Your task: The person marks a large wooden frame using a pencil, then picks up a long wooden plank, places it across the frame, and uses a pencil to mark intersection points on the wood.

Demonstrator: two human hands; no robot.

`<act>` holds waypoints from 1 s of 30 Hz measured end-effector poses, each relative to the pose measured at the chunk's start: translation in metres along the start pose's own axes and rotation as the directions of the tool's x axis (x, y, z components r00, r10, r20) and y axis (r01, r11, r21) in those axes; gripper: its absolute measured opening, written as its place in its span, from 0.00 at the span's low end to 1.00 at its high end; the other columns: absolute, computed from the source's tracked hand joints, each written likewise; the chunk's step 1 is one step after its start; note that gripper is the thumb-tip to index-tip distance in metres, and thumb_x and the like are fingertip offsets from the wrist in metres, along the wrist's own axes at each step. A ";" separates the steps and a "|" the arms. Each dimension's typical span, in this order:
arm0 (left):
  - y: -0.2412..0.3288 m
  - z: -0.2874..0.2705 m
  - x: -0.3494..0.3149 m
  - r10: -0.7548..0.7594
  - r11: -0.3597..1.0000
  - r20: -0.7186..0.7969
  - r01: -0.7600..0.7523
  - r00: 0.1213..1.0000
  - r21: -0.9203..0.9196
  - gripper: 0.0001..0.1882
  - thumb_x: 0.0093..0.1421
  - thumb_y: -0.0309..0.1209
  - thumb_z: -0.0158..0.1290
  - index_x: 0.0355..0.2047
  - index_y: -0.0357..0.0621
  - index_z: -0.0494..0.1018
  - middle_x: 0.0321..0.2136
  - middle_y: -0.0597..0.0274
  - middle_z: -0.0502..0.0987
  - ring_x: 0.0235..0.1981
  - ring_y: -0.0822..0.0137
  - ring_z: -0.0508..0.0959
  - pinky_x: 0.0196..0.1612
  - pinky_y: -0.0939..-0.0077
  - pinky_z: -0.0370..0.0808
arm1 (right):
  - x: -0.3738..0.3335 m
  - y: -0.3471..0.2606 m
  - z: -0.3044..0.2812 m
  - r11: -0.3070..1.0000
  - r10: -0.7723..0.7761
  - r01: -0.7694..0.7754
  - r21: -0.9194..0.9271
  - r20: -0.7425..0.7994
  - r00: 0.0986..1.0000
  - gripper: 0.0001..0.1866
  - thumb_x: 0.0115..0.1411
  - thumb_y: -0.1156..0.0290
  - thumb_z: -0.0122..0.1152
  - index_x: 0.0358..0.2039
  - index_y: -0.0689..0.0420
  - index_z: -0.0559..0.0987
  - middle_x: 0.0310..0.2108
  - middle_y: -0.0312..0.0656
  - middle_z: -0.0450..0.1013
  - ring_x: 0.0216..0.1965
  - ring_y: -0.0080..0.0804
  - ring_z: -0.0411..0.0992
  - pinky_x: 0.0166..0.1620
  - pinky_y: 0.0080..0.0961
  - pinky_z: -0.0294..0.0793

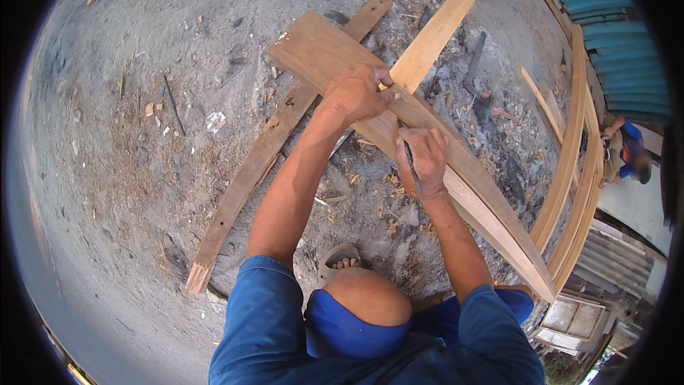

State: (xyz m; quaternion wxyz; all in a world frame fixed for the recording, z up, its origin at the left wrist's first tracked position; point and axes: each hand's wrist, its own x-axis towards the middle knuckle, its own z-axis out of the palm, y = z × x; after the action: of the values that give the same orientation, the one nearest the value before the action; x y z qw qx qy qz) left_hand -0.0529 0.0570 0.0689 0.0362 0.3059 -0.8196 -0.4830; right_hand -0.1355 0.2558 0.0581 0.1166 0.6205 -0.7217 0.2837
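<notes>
A broad brown wooden board [313, 46] slants from the upper middle to the lower right, in front of me. Across it, at its far edge, comes the end of a pale plank [438, 28]. My left hand [361, 94] is closed at this crossing, its thumb and fingers pinching around the pale end, partly hiding it. Just nearer and to the right, my right hand [425, 160] grips a slim dark pencil [412, 164]. The pencil's tip points up at the board's near face, close to the left fingers; whether it touches cannot be made out.
Beneath the board, a weathered timber [246, 182] lies crosswise on dusty ground with wood chips. My sandalled foot [338, 260] stands close by. Long curved boards [570, 150] lean at the right, near another person [627, 150] and a teal corrugated wall [598, 36].
</notes>
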 end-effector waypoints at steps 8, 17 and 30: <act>-0.003 0.000 0.002 0.001 1.000 0.009 -0.001 1.000 -0.010 0.19 0.62 0.43 0.63 0.48 0.44 0.80 0.35 0.51 0.85 0.32 0.59 0.84 0.36 0.63 0.78 | 0.010 -0.008 -0.017 0.831 0.430 -0.421 0.364 0.061 0.901 0.08 0.61 0.73 0.64 0.41 0.61 0.80 0.35 0.43 0.80 0.35 0.36 0.77 0.42 0.33 0.76; -0.005 0.004 0.003 -0.006 0.999 -0.009 0.005 1.000 -0.049 0.18 0.62 0.41 0.63 0.46 0.43 0.80 0.29 0.55 0.85 0.25 0.64 0.82 0.31 0.65 0.76 | 0.025 0.000 -0.010 0.590 0.589 -0.614 0.525 0.240 0.771 0.09 0.65 0.73 0.59 0.42 0.65 0.79 0.33 0.41 0.83 0.32 0.17 0.75 0.35 0.22 0.75; -0.002 0.001 0.001 -0.013 0.999 0.006 0.014 1.000 -0.052 0.17 0.62 0.42 0.64 0.44 0.43 0.80 0.30 0.55 0.85 0.27 0.64 0.82 0.33 0.65 0.76 | 0.022 0.008 -0.010 0.616 0.536 -0.593 0.518 0.277 0.798 0.07 0.67 0.74 0.58 0.40 0.63 0.78 0.33 0.41 0.83 0.33 0.19 0.76 0.37 0.23 0.76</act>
State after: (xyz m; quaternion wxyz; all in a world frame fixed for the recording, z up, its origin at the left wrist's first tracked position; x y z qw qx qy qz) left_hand -0.0532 0.0565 0.0670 0.0385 0.3090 -0.8049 -0.5052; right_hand -0.1498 0.2440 0.0754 -0.2082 0.3791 -0.7619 0.4820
